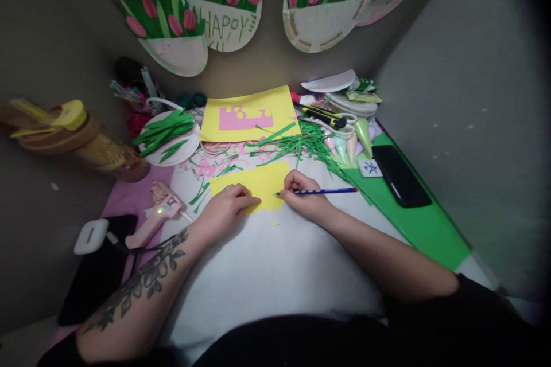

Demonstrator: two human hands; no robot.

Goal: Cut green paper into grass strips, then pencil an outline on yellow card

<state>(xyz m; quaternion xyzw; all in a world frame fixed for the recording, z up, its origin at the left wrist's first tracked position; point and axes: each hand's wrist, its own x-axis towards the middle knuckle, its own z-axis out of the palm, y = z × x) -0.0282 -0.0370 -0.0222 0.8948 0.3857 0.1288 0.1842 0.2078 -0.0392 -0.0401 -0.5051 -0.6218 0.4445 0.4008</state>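
Worktop (pixel 275 281): yellow sheet (pixel 262 179), left-hand grip (pixel 235 203) resting on it; right-hand grip (pixel 303 198) holding blue pencil (pixel 333 191), point at sheet; green paper strips (pixel 316 140) behind; pink glue gun (pixel 148 226), left.

Dim, soft light; blackened upper-right corner

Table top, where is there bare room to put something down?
Biggest free patch: the white surface, between the left forearm and right forearm, below the front yellow paper. Smaller: the near end of the green sheet, below the black phone. Crowded: behind that paper, with green strips and pink scraps.
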